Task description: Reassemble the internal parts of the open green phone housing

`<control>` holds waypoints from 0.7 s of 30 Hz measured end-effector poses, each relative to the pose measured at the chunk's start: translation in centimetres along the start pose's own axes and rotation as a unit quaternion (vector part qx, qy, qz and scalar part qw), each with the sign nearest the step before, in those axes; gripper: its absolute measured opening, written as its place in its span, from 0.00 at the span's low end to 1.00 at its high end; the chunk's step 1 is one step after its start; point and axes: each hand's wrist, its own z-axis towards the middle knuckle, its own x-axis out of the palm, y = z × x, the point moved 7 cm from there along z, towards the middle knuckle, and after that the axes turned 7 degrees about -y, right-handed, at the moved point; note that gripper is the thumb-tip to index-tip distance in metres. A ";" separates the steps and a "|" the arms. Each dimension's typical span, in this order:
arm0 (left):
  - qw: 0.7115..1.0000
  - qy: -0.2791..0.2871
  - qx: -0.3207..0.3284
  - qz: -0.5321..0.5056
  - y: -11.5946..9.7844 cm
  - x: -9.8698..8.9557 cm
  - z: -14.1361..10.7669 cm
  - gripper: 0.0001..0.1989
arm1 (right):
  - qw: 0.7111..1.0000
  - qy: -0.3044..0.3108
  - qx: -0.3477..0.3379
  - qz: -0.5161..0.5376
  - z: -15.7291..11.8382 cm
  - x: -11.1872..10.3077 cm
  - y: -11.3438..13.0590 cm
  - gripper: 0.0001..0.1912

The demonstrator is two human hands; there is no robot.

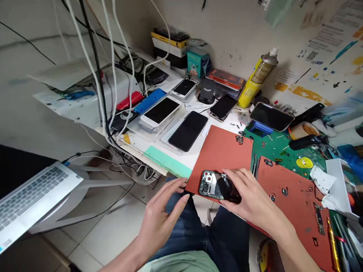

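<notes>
An opened phone body [213,185], with its inner frame and camera openings showing, lies at the front edge of the left orange-red mat [224,151]. My right hand [249,196] holds its right end between the thumb and the fingers. To the left of the phone, my left hand [167,206] is raised with thumb and fingers apart and nothing between them. Small metal parts [239,139] sit at the mat's far corner. A second orange-red mat [295,189] on the right carries several small phone parts.
Several phones, including a black one [188,131] and a white one [161,111], lie behind the mats. A yellow spray can [257,77] stands at the back. White and black cables hang at the left, above a laptop [36,204]. Screwdrivers [333,245] lie at right.
</notes>
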 end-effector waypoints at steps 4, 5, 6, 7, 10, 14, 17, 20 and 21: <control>0.969 -0.022 -0.172 -0.176 0.6 1.4 -1.2 0.21 | 0.995 -0.100 -0.006 -0.015 -1.1 -0.8 0.9 0.39; 0.952 -0.018 -0.207 -0.226 0.4 2.2 -1.6 0.24 | 0.990 -0.138 -0.005 -0.018 -1.7 -0.9 1.4 0.38; 0.933 -0.007 -0.236 -0.272 0.1 3.1 -2.0 0.26 | 0.984 -0.179 -0.004 -0.023 -2.3 -0.9 2.0 0.38; 0.912 0.009 -0.260 -0.315 -0.3 4.2 -2.4 0.29 | 0.975 -0.220 0.000 -0.033 -3.1 -0.8 2.8 0.38; 0.866 0.045 -0.306 -0.394 -1.5 6.9 -3.2 0.33 | 0.940 -0.329 0.022 -0.088 -5.4 0.2 5.5 0.40; 0.856 0.078 -0.337 -0.384 -1.8 8.6 -3.6 0.35 | 0.916 -0.356 0.148 -0.108 -8.0 2.2 7.3 0.44; 0.863 0.125 -0.339 -0.354 -1.7 8.7 -3.7 0.33 | 0.913 -0.331 0.237 0.029 -9.9 3.0 6.5 0.40; 0.862 0.173 -0.333 -0.342 -1.9 8.5 -3.6 0.31 | 0.861 -0.304 0.362 0.190 -12.0 3.6 4.1 0.30; 0.859 0.188 -0.332 -0.340 -2.1 8.5 -3.6 0.30 | 0.837 -0.292 0.403 0.228 -12.6 3.8 3.3 0.28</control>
